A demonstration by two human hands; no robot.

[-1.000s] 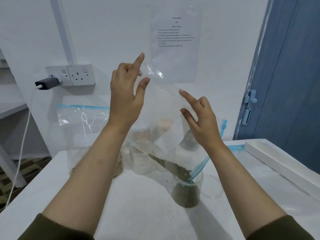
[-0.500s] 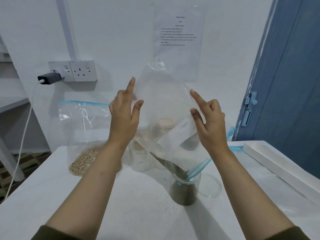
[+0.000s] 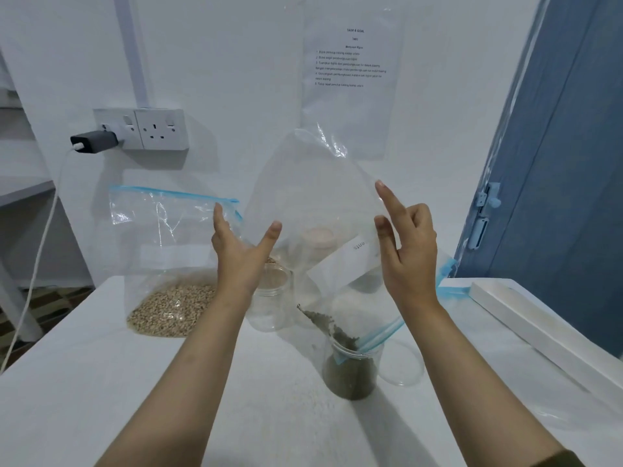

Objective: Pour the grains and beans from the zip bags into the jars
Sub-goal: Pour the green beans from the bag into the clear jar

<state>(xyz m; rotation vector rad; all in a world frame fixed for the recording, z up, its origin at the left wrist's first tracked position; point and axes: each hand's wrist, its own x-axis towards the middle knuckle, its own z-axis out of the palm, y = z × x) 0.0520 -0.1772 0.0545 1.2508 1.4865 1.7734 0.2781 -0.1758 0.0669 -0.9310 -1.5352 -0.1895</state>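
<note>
Head: both hands (image 3: 409,254) steady bag (image 3: 313,210) over jar (image 3: 350,374)

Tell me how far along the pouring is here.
Partly done. The near jar already holds dark grains, and the last ones are sliding out of the upturned bag, steadied between the left hand and right hand. Still left: the beans bag remains full, and the jar behind looks empty.

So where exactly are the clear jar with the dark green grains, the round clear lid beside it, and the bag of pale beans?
Clear jar with dark green grains (image 3: 350,375), head view, on its filled lower wall.
Round clear lid (image 3: 409,374), head view, on its right rim.
Clear zip bag of pale beans (image 3: 168,308), head view, on the bean heap.
</note>
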